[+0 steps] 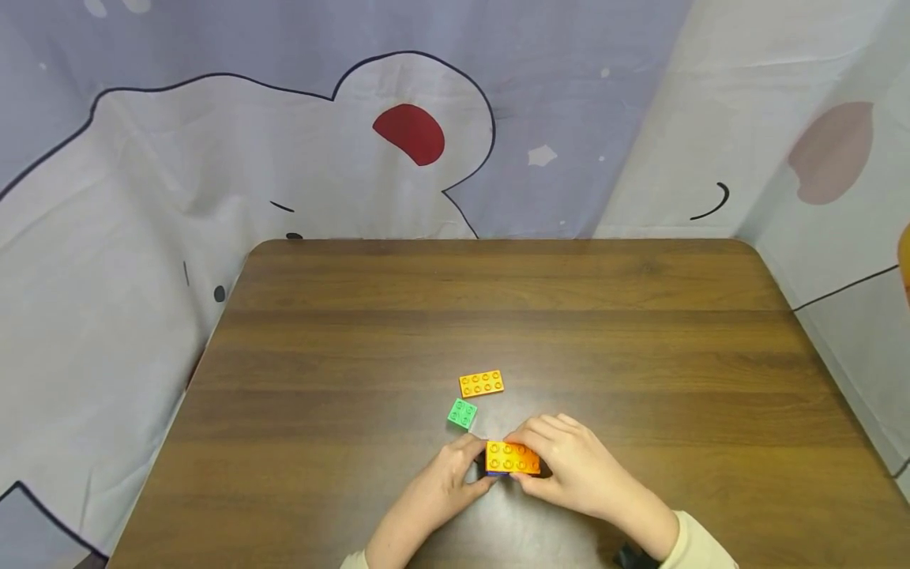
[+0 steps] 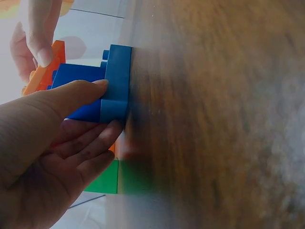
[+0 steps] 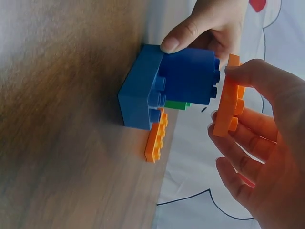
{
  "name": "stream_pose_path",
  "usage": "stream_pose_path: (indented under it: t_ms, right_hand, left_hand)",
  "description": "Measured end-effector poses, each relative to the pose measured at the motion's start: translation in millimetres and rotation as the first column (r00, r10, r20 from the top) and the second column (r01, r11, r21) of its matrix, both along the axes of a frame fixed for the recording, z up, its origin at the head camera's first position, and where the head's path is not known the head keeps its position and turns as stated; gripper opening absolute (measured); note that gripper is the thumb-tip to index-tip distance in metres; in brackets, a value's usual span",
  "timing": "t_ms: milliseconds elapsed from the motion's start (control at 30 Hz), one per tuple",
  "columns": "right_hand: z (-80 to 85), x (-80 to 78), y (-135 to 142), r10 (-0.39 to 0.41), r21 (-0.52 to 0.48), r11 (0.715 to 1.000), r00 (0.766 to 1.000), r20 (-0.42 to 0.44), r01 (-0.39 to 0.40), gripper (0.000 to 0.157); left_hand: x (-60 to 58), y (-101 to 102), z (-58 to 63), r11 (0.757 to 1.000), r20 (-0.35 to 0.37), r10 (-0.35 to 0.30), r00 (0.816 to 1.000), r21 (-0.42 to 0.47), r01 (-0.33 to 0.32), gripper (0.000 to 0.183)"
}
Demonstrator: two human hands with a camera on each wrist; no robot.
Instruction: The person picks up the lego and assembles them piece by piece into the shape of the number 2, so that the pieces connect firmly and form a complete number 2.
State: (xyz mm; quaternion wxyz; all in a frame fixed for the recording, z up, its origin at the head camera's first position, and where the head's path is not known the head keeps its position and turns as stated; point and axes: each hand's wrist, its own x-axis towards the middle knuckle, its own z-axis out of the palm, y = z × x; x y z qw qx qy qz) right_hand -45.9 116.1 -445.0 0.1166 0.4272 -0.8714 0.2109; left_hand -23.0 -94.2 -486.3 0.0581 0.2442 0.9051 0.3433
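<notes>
My left hand grips a stack of two toy building bricks, with its thumb on one side and fingers on the other. The lower brick is lighter blue and longer, and stands on the table. On one end of it sits a dark blue brick, studs up. Between thumb and fingers, my right hand pinches a flat orange brick over those studs. In the left wrist view this orange brick is tilted against the dark blue one. From the head view the orange brick mostly covers the stack.
Beyond the left hand, a small green brick lies on the wooden table. A second flat orange brick lies just behind it, studs up. Printed cloth hangs around the table. Below the right wrist shows a dark object.
</notes>
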Motion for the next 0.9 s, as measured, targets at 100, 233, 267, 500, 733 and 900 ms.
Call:
stream_pose_path:
  t_ms: [100, 233, 267, 500, 733, 900]
  right_hand:
    - [-1.2, 0.7, -1.4, 0.003, 0.013, 1.0, 1.0, -0.01, -0.003, 0.035]
    - [-1.5, 0.5, -2.6, -0.001, 0.032, 0.999, 1.0, -0.01, 0.001, 0.036]
    - [-1.4, 0.4, -2.6, 0.0, 0.035, 0.999, 1.0, -0.011, 0.001, 0.036]
    - [-1.0, -0.5, 0.1, 0.012, 0.056, 0.998, 1.0, -0.014, -0.012, 0.037]
    - [-0.6, -2.7, 2.5, 0.03, 0.058, 0.998, 1.0, -0.01, -0.029, 0.036]
    - [0.0, -4.1, 3.3, 0.041, 0.053, 0.998, 0.999, -0.001, -0.041, 0.036]
  left_hand:
    - [-0.3, -0.2, -0.9, 1.0, -0.008, 0.001, 1.0, 0.005, -0.001, 0.031]
    - [0.0, -0.3, -1.1, 1.0, -0.019, 0.001, 1.0, 0.007, -0.001, 0.03]
    - [0.0, -0.3, -1.1, 1.0, -0.02, 0.0, 1.0, 0.006, 0.0, 0.03]
    - [0.6, -0.6, -0.5, 1.0, -0.005, -0.005, 1.0, 0.011, 0.005, 0.031]
    - [-1.2, -0.4, 2.0, 1.0, 0.023, -0.006, 1.0, 0.005, 0.005, 0.032]
    - [-2.0, 0.3, 1.7, 1.0, 0.029, -0.003, 1.0, 0.002, 0.003, 0.031]
